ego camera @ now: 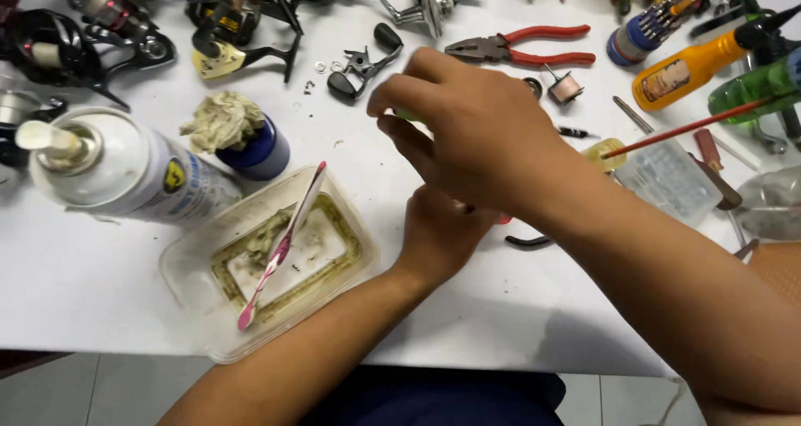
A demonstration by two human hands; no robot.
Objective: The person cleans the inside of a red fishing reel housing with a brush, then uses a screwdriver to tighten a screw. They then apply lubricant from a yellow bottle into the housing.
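Forearms are crossing above the table's (pixel 75 292) near edge: the right hand (pixel 467 134) is pinching a small greenish part (pixel 406 115), fingers pressed together. Directly beneath it, the left hand (pixel 442 226) is lying half-hidden, its fingers' state impossible to tell.

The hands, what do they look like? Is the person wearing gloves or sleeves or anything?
No gloves. Both the left hand and the right hand are bare, and so are both forearms all the way to the picture's edge: no sleeves, no watch, no bracelet and no rings that show. The fingernails look short and plain. Some dark blue clothing shows below the table edge.
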